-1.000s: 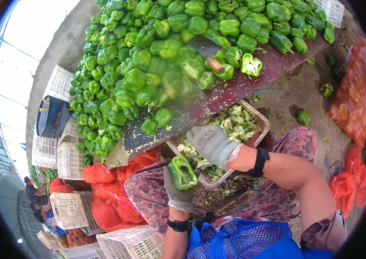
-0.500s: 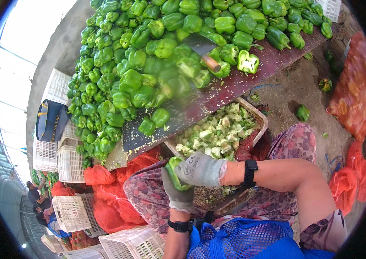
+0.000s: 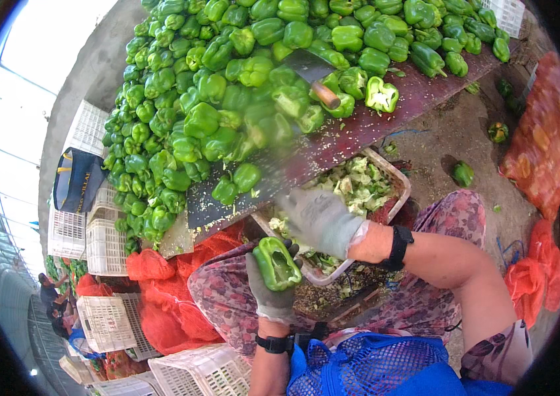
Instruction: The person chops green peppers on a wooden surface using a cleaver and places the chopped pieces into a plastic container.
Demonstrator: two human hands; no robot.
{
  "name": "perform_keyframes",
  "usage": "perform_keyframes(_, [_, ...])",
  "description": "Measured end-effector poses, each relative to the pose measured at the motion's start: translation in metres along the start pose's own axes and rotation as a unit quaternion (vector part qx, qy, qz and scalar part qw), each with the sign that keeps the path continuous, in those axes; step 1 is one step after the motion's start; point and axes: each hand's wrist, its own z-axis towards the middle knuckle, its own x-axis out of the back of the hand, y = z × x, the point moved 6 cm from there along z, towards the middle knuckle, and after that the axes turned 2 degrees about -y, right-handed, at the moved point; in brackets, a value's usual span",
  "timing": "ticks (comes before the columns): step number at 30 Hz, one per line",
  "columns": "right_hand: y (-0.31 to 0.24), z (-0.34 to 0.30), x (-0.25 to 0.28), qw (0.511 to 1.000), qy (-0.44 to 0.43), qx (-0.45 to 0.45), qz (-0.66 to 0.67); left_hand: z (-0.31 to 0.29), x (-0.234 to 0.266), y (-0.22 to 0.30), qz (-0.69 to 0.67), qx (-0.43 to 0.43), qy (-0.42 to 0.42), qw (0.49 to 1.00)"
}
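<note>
Gloves cover both hands: the left hand (image 3: 270, 290) grips a halved green pepper (image 3: 276, 264), cut side up, over the lap. At two o'clock from it, the right hand (image 3: 319, 221) (fingers loosely curled, holding nothing visible) hovers above the scrap-filled crate (image 3: 395, 181) below the counter (image 3: 372, 129) piled with peppers (image 3: 227, 86).

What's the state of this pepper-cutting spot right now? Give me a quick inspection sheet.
Surface: dark red board, strewn with seeds.
Job's things: halved green pepper; tray of pepper cores.
Clutter: big heap of green peppers; knife lying among them; stray peppers on the ground.
Hands: left hand, gloved, holds the halved pepper; right hand, gloved, over the tray, empty as far as shows.
Cables: nothing seen.
Surroundings: white crates, orange net sacks.
</note>
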Motion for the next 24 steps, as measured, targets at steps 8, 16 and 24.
perform_keyframes(8, [-0.039, -0.023, -0.036, 0.975, -0.155, 0.071, 0.141, -0.001, -0.005, -0.004, 0.027, -0.030, 0.012, 0.999])
perform_keyframes(16, [-0.042, -0.023, -0.042, 0.971, -0.151, 0.074, 0.173, -0.008, -0.008, -0.006, 0.035, -0.029, 0.027, 0.999])
perform_keyframes(24, [-0.036, -0.016, -0.032, 0.969, -0.165, 0.074, 0.170, -0.003, -0.010, 0.010, 0.083, 0.010, 0.015, 0.996])
